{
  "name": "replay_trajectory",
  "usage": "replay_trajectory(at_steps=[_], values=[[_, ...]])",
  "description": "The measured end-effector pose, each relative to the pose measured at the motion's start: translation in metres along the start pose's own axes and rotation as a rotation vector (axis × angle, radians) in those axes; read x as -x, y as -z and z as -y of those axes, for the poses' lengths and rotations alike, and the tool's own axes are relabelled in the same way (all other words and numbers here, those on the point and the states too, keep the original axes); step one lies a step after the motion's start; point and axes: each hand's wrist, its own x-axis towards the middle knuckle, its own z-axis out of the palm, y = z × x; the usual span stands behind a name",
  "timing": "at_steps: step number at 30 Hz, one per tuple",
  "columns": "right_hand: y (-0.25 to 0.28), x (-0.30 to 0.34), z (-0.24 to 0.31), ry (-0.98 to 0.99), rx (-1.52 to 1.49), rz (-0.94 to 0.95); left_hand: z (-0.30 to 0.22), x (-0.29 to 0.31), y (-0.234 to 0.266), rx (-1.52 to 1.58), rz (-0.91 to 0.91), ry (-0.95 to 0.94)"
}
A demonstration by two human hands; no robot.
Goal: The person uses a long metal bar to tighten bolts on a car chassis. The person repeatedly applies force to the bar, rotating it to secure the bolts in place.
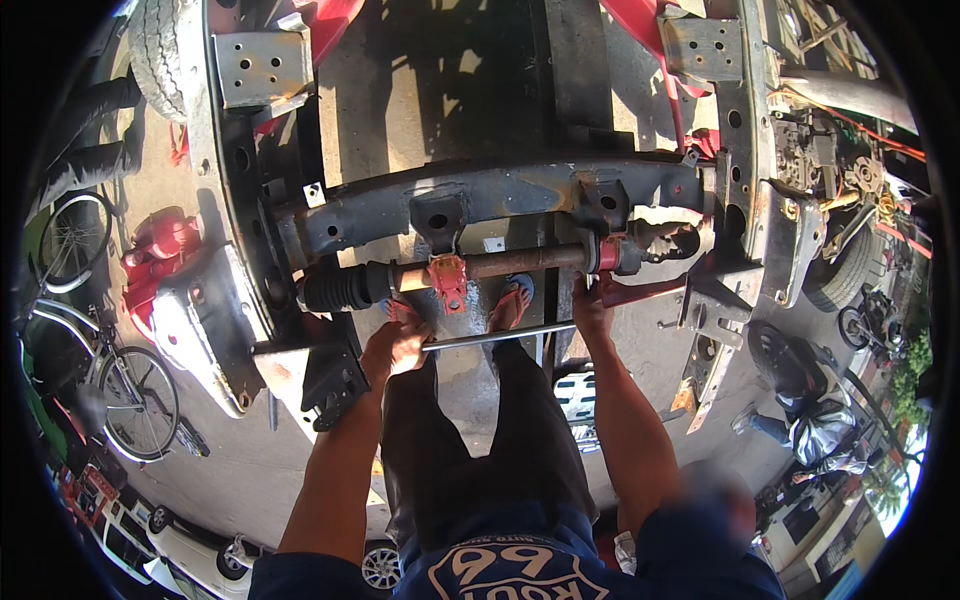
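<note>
A thin silver rod (pixel 500 337) spans the gap between my hands, below the crossmember of a vehicle frame. My left hand (pixel 400 347) is closed around its left end. My right hand (pixel 592 310) is closed at the rod's other end, close under the steering rack (pixel 520 263). The rack is a rusty tube with a black ribbed rubber boot (pixel 345 287) on its left and a red bracket (pixel 448 283) near its middle. A dark red bar (pixel 645 291) runs rightward from beside my right hand; whether my fingers touch it is hard to see.
The dark curved crossmember (pixel 500 195) joins the left frame rail (pixel 215 180) and right frame rail (pixel 738 150). Bicycles (pixel 140 400) and a white car (pixel 190 555) stand at left. On the right are a tyre (pixel 850 262) and a crouching person (pixel 800 385).
</note>
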Motion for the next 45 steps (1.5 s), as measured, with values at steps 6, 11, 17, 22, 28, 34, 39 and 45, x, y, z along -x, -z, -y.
replay_trajectory(at_steps=[6, 11, 17, 22, 28, 34, 39, 45], values=[[-0.008, 0.003, -0.006, -0.061, 0.173, 0.046, 0.075, -0.082, -0.113, 0.728, 0.077, -0.076], [-0.008, 0.013, 0.006, -0.119, 0.253, -0.047, 0.104, -0.150, -0.160, 0.095, 0.039, -0.254], [-0.008, 0.011, 0.015, -0.020, 0.216, -0.131, 0.085, -0.147, -0.165, 0.045, -0.175, -0.112], [0.006, 0.010, 0.014, 0.075, 0.049, -0.089, 0.020, -0.066, -0.087, 0.077, 0.110, 0.374], [-0.002, 0.019, 0.003, -0.317, -0.013, 0.142, -0.059, 0.077, -0.005, 0.121, 0.086, 0.350], [-0.009, 0.025, -0.008, -0.219, -0.143, 0.154, -0.100, 0.109, 0.022, 0.147, 0.085, 0.349], [0.006, 0.042, -0.020, -0.240, -0.272, 0.208, -0.099, 0.116, 0.021, 0.161, 0.018, 0.255], [0.004, 0.027, -0.019, -0.052, -0.772, 0.112, -0.176, 0.138, 0.099, 0.055, 0.175, 0.263]])
